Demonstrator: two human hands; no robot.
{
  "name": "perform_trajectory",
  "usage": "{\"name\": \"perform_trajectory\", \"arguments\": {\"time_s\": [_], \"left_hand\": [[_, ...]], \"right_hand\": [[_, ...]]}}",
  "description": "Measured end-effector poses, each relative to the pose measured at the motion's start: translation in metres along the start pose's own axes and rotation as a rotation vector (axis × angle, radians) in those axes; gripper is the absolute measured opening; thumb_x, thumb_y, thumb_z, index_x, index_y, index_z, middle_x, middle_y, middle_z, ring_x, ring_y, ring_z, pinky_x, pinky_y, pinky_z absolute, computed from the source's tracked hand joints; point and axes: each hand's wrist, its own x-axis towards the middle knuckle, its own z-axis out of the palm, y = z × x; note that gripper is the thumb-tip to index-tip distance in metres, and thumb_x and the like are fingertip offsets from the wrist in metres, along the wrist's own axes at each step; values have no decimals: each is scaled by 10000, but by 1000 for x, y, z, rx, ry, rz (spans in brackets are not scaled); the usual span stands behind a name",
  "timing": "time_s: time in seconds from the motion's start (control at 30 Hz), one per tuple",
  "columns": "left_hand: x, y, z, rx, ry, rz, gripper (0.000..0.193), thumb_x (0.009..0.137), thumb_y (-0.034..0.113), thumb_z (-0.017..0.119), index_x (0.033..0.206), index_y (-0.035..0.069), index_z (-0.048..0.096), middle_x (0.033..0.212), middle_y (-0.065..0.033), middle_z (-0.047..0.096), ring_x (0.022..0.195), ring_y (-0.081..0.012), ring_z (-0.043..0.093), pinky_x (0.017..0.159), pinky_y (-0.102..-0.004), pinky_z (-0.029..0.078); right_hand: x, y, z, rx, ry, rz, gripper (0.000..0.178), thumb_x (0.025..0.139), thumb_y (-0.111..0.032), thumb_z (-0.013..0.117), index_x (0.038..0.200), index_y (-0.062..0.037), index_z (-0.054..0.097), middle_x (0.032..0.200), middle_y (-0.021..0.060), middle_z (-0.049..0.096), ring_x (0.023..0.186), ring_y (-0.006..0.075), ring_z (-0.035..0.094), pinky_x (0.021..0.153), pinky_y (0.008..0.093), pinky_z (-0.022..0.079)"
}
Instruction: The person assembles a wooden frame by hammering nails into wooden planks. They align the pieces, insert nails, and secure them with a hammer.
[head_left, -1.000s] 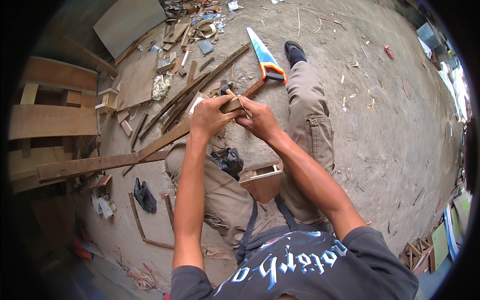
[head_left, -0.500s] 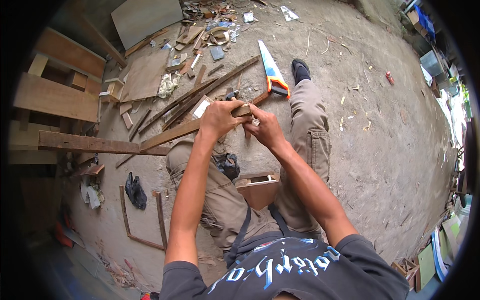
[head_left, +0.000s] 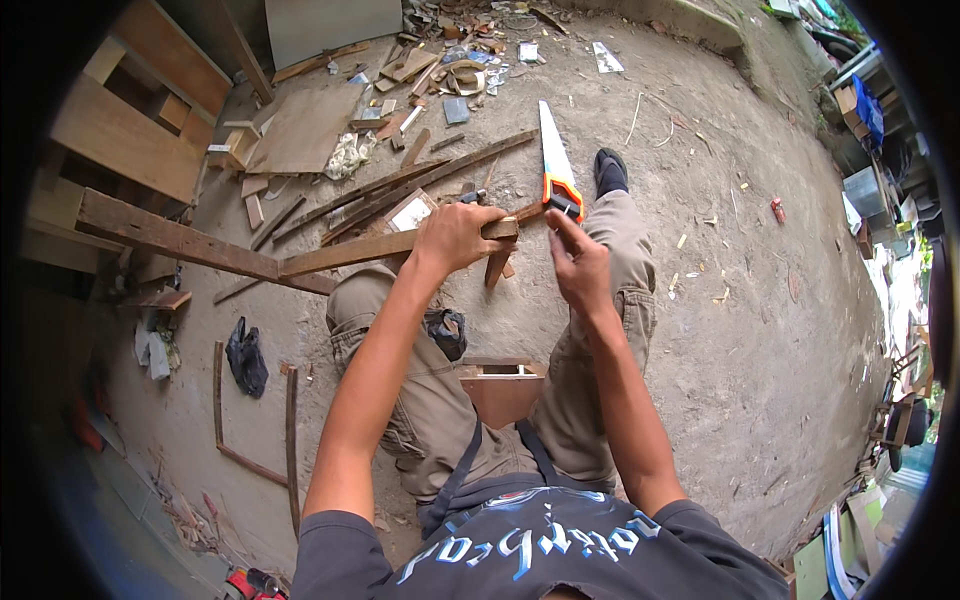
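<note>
My left hand [head_left: 452,238] is wrapped round a long wooden bar [head_left: 350,252] close to its right end. The bar's other end meets a darker wooden beam [head_left: 180,243] at an angle, to the left of my knee. My right hand [head_left: 582,268] is off the bar, with its fingers partly stretched out and apart. Its fingertips overlap the black and orange handle of a hand saw [head_left: 557,150] in the picture; whether they touch it cannot be told. The saw lies with its blade pointing away from me.
Long wooden strips [head_left: 430,178] lie beyond my left hand, beside a hammer [head_left: 470,197]. A wooden box [head_left: 503,392] stands between my legs. At the left are a black plastic bag [head_left: 246,358] and a U-shaped wooden frame [head_left: 292,440]. Scrap wood [head_left: 410,65] litters the far ground.
My right hand has left the bar's end and moved right, to the saw handle. My left hand keeps its grip on the bar. The whole view has shifted slightly.
</note>
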Motion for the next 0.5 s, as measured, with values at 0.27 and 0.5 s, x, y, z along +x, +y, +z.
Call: {"name": "perform_trajectory", "arguments": {"time_s": [0.27, 0.5], "left_hand": [[-1, 0, 0, -18, -12, 6, 494, 702, 487, 820, 1076, 179, 724, 866, -143, 715, 799, -332, 699, 712, -427, 547], [-6, -4, -7, -50, -27, -47, 511, 698, 450, 836, 1115, 178, 721, 908, -150, 720, 826, -336, 701, 723, -420, 547]], "right_hand": [[20, -41, -13, 244, -93, -55, 193, 947, -88, 650, 1105, 9, 703, 918, 79, 718, 835, 113, 682, 735, 262, 538], [28, -39, 4, 78, -48, -246, 180, 889, -85, 713, 1043, 7, 723, 1008, 113, 680, 809, 188, 692, 734, 295, 541]]}}
